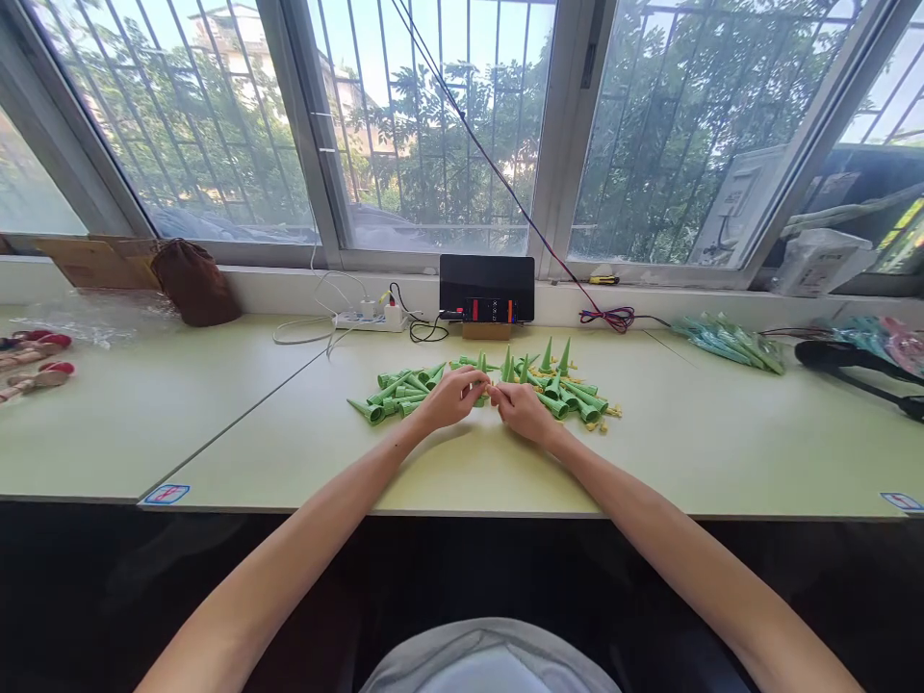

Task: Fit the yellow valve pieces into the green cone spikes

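Directions are taken from the joined fingertips, with the window (462,125) at 12 o'clock. The left hand (456,397) and the right hand (526,410) are held fingertip to fingertip, fingers bent; whether anything is pinched between them cannot be told, as the spot is too small and partly covered. Green cones (569,397) are heaped on the table (462,481) at 9 and 3 o'clock, close to both hands, some of them hidden by the left hand. A few are stood upright from 12 to 2 o'clock, just beyond the fingers, and yellow bits (613,411) are scattered about the right-hand heap.

At 12 o'clock, past the cones, a tablet (487,276) is propped up, its lower part blocked by a phone (491,310). At 10 o'clock a power strip (350,321) is seen with white cables; farther off, a brown pouch (193,281) is placed. A wire coil (613,319) is laid at 2 o'clock. Toward 3 o'clock, well apart, bagged green pieces (729,342) and a black strap (852,364) are found.
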A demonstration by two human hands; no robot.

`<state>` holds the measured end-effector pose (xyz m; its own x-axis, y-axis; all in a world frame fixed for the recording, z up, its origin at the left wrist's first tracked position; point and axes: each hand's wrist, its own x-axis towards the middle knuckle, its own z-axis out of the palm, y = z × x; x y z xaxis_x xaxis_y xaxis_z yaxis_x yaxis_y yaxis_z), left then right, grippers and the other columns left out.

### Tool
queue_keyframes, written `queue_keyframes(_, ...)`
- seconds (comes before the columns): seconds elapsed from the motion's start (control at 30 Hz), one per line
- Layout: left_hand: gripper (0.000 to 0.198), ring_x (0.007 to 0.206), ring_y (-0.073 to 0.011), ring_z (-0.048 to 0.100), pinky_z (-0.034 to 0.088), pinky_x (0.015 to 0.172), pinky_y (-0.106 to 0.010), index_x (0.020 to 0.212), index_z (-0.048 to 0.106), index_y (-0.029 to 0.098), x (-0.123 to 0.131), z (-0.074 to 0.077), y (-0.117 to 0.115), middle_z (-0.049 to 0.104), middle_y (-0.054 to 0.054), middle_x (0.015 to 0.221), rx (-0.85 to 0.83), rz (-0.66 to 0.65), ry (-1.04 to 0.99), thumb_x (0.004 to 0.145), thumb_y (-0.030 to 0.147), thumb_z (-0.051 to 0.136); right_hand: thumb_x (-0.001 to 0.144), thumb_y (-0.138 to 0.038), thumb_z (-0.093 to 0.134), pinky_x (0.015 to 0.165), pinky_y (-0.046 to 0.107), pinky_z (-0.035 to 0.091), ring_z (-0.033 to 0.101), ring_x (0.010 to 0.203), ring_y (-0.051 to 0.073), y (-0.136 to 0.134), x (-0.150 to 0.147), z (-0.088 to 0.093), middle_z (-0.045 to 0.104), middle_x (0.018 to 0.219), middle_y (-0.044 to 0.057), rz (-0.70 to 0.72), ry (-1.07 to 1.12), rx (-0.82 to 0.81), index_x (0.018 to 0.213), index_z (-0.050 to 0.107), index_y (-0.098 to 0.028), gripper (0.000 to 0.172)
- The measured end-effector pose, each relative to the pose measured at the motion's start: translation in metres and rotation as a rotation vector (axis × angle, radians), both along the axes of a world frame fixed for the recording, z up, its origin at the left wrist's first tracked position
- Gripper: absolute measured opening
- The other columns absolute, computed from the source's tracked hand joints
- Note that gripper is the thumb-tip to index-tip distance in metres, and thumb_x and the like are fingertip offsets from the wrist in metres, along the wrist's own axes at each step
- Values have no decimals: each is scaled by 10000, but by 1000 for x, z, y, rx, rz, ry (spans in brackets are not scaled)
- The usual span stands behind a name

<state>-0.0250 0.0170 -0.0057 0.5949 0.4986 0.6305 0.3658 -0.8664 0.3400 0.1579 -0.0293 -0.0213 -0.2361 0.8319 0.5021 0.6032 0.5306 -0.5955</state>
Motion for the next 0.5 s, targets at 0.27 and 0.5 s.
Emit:
queue_keyframes(0.27,203,664,-134,522,416,615,-251,939,684,175,0,-1,-2,594,-33,801,26,7,35,957,220,487,930,-253,529,620,239,364,511,606,136,-4,-1,2,652,726,17,8,34,20,823,588,-180,142)
queue_keyframes(0.5,201,652,-135,515,419,633,-266,973,677,174,0,0,-12,576,-27,784,18,35,21,969,212,479,996,-287,415,593,254,319,487,593,150,-4,-3,-6,604,688,23,-48,-30,38,761,527,-198,275)
